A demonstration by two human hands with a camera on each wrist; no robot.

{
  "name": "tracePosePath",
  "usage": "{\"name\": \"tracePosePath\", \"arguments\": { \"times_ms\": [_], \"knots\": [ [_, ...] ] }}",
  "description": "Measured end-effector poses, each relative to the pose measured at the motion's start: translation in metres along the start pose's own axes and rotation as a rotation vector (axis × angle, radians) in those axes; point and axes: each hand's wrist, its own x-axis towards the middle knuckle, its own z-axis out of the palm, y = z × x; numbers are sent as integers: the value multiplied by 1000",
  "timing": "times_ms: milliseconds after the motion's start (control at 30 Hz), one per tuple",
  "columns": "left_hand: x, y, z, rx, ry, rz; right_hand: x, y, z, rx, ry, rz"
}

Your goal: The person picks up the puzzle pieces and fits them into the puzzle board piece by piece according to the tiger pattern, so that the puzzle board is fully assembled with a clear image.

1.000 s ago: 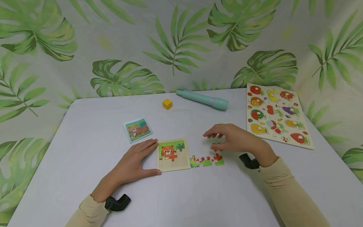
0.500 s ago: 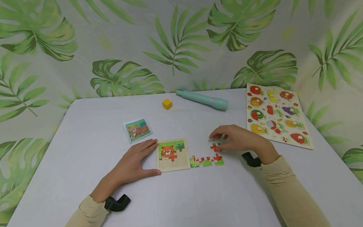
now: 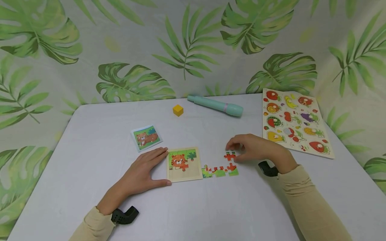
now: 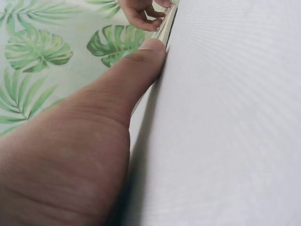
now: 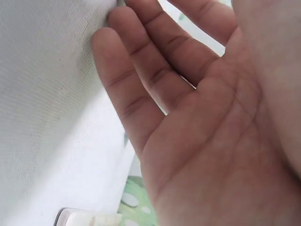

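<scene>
A square wooden puzzle tray (image 3: 193, 174) lies in the middle of the table, a tiger face and green pieces set in its upper part. My left hand (image 3: 139, 174) rests at its left side; the fingertips touch the upper left corner and the thumb the lower left. In the left wrist view, the thumb (image 4: 141, 66) lies along the tray's edge. Over the table, my right hand (image 3: 253, 147) has its fingers bent loosely about a red striped puzzle piece (image 3: 230, 156), with no clear pinch on it. Several loose puzzle pieces (image 3: 220, 171) lie right of the tray.
A tiger picture card (image 3: 147, 137) lies behind my left hand. Farther back are a yellow cube (image 3: 178, 110) and a mint-green tube-shaped object (image 3: 215, 105). A fruit puzzle board (image 3: 297, 124) lies at the right, close beyond my right hand. A leaf-print cloth (image 3: 187, 43) hangs behind the table.
My right hand has shifted slightly right and lower, and the red striped piece, largely covered before, now shows beside the thumb. The left hand and tray have stayed in place.
</scene>
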Motion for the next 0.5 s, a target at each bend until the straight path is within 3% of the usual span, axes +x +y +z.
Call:
{"name": "tracePosePath", "arguments": {
  "times_ms": [500],
  "knots": [
    [-1, 0, -1, 4, -2, -2, 1, 1, 1, -7, -33, 21]
  ]
}}
